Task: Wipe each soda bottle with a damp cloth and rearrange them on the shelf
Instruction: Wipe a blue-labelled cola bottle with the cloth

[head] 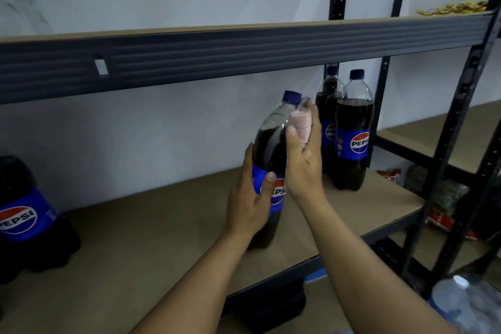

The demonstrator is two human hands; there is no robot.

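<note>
Left hand (250, 198) grips the tilted bottle (268, 144) at its label, mid-shelf (162, 225); right hand (303, 163) clasps the cloth (299, 125) against its shoulder (wiping step, seemingly); next, likely rotate it to reach the far side.

My left forearm (195, 279) and right forearm (352, 252) are bare, uncovered as far as they show. My left hand (249, 198) and right hand (303, 160) are bare too, with short, plain thumbnails.
</note>
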